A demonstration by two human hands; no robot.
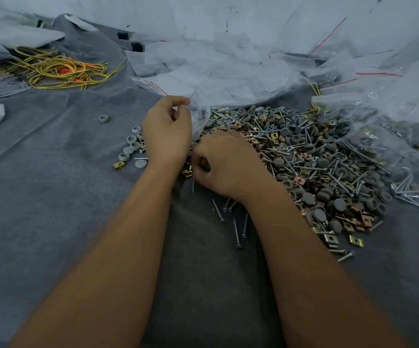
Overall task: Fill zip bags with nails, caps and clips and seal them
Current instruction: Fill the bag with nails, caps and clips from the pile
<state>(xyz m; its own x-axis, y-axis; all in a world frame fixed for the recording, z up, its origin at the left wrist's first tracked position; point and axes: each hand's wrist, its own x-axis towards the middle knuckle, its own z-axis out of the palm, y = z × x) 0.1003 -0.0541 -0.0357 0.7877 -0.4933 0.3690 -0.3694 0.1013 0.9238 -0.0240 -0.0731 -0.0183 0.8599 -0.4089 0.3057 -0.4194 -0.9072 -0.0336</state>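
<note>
Zip bag, clear plastic with a red seal line (198,109), was pinched at its mouth by the left hand (167,133), thumb and fingers curled on the film, just beside the near-left edge of the heap. Nearest the camera, five or so loose silver screw-type nails (238,229) lay on the grey felt cloth (52,222). Right hand (226,162) sat at the heap's near edge with fingers curled under; whether it held parts I could not tell (fingertips hidden). Roughly nine grey round plastic caps (130,146) and one brass-coloured square metal clip (118,165) lay apart, left of the hands. Mixed pile of nails, caps and clips (316,167) was too many to count, likely hundreds. Farther right, several filled bags (404,151); behind, a big drift of empty bags (228,66). Far left, tangled yellow cords (52,69). Judged: part done, much left, this bag unsealed.
</note>
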